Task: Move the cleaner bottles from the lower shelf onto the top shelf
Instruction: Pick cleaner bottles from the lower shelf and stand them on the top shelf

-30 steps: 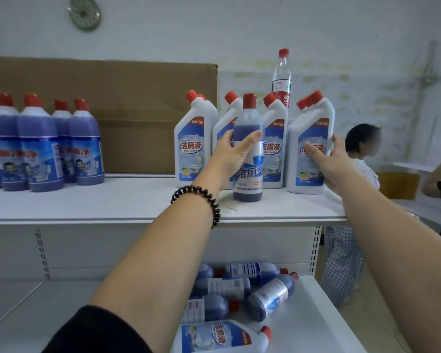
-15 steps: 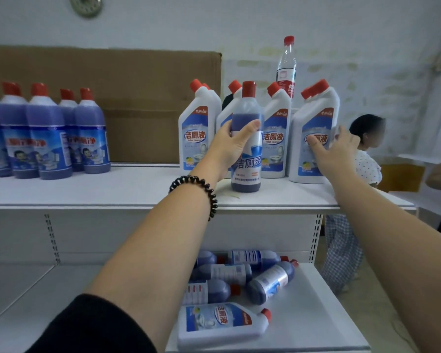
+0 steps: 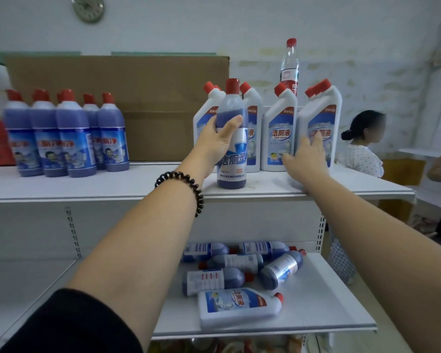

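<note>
Grips with the left hand (image 3: 218, 141) a purple cleaner bottle (image 3: 232, 171) at twelve o'clock: thumb laid across the front just below the shoulder, other fingers curled out of sight round the far side. Upright, red cap up, base on the top shelf (image 3: 87, 187) close to the front edge, just in front of the row of white bottles (image 3: 279, 133). Around the left wrist, a black bead bracelet (image 3: 183, 186); down at seven o'clock, a black sleeve (image 3: 74, 324).

Lays the right hand (image 3: 307, 159) at one o'clock flat against the front of the end white bottle (image 3: 323, 115), fingers straight and slightly spread, thumb pointing toward nine o'clock. Wraps nothing, pinches nothing.

At five o'clock, on the lower shelf (image 3: 329, 301): a heap of purple bottles (image 3: 214, 280) lying on their sides, touching and crossing one another. Nearest the front edge, a lying white bottle (image 3: 239, 305), cap toward three o'clock.

At ten o'clock on the top shelf: a standing purple group (image 3: 66, 138), upright and shoulder to shoulder, well apart from the gripped one. Behind it, a cardboard box (image 3: 138, 98). Above the white row at one o'clock, a clear water bottle (image 3: 289, 64) with a red cap. High at eleven o'clock, a round wall clock (image 3: 88, 7). Beyond the shelf end at three o'clock, a person in a dotted top (image 3: 364, 159).
</note>
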`<action>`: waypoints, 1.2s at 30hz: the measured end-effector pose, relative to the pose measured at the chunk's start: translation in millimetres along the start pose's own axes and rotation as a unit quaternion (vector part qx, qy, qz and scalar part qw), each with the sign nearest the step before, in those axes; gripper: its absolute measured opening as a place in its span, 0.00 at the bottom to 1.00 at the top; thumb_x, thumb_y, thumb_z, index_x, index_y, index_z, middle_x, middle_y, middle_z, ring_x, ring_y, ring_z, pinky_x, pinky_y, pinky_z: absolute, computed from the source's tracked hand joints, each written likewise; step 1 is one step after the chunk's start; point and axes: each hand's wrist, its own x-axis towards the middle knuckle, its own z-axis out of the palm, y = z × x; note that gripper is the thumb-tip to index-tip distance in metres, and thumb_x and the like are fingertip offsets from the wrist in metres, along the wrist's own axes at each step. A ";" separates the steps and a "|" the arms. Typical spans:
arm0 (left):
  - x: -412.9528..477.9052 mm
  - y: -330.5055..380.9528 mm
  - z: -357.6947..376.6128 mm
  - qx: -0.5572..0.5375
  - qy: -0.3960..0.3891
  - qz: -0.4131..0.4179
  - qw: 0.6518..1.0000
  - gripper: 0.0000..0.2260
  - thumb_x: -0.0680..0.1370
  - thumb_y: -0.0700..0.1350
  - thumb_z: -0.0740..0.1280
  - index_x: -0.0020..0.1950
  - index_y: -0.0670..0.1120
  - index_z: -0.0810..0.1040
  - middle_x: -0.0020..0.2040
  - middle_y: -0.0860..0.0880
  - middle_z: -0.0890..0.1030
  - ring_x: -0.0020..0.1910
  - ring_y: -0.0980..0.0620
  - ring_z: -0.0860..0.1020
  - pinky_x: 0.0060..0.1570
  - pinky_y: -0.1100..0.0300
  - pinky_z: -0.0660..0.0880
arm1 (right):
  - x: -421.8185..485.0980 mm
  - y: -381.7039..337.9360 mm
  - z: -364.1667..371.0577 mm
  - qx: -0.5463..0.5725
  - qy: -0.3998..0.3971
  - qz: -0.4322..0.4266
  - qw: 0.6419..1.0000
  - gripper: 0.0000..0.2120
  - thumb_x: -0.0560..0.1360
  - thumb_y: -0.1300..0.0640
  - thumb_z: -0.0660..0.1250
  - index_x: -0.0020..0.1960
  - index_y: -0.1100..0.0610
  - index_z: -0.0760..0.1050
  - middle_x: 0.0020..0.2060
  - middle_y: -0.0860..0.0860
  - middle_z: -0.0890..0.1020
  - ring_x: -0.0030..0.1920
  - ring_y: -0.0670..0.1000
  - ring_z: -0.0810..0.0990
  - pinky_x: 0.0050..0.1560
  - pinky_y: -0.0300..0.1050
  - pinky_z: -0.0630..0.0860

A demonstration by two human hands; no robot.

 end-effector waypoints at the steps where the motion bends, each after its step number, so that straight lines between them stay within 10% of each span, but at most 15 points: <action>1: -4.7 3.0 -9.7 -0.001 0.006 0.005 1.000 0.22 0.71 0.61 0.72 0.61 0.54 0.76 0.56 0.47 0.84 0.55 0.46 0.83 0.59 0.45 0.79 | -3.6 -8.0 4.1 -0.006 -0.014 -0.007 1.000 0.32 0.79 0.50 0.65 0.79 0.55 0.56 0.80 0.56 0.52 0.78 0.61 0.56 0.75 0.62 0.60; 15: -106.3 60.8 -205.5 0.018 0.118 0.000 0.993 0.10 0.78 0.55 0.69 0.54 0.51 0.76 0.49 0.45 0.83 0.51 0.42 0.83 0.59 0.39 0.78 | -122.3 -211.6 77.2 0.027 -0.188 -0.141 0.972 0.30 0.79 0.50 0.61 0.80 0.54 0.59 0.79 0.55 0.60 0.76 0.59 0.63 0.74 0.56 0.63; 22: -189.5 96.9 -334.3 0.064 0.216 0.016 0.974 0.26 0.70 0.59 0.71 0.63 0.47 0.76 0.54 0.42 0.85 0.49 0.43 0.85 0.50 0.47 0.82 | -203.4 -330.3 118.1 0.088 -0.222 -0.208 0.948 0.22 0.76 0.50 0.62 0.70 0.54 0.71 0.65 0.58 0.77 0.60 0.61 0.77 0.61 0.53 0.75; 30: -281.2 111.1 -480.6 0.107 0.334 -0.025 0.936 0.15 0.77 0.55 0.70 0.59 0.49 0.75 0.45 0.46 0.83 0.39 0.48 0.83 0.41 0.53 0.80 | -308.4 -463.3 178.9 0.102 -0.285 -0.286 0.909 0.27 0.78 0.48 0.62 0.77 0.51 0.65 0.72 0.56 0.72 0.68 0.60 0.74 0.68 0.57 0.71; 36: -327.0 119.8 -578.8 0.145 0.412 -0.038 0.899 0.26 0.67 0.62 0.71 0.59 0.50 0.76 0.48 0.44 0.85 0.43 0.44 0.84 0.47 0.46 0.83 | -361.2 -559.5 228.1 0.080 -0.296 -0.379 0.873 0.25 0.79 0.48 0.61 0.76 0.49 0.66 0.74 0.54 0.69 0.71 0.60 0.70 0.68 0.57 0.68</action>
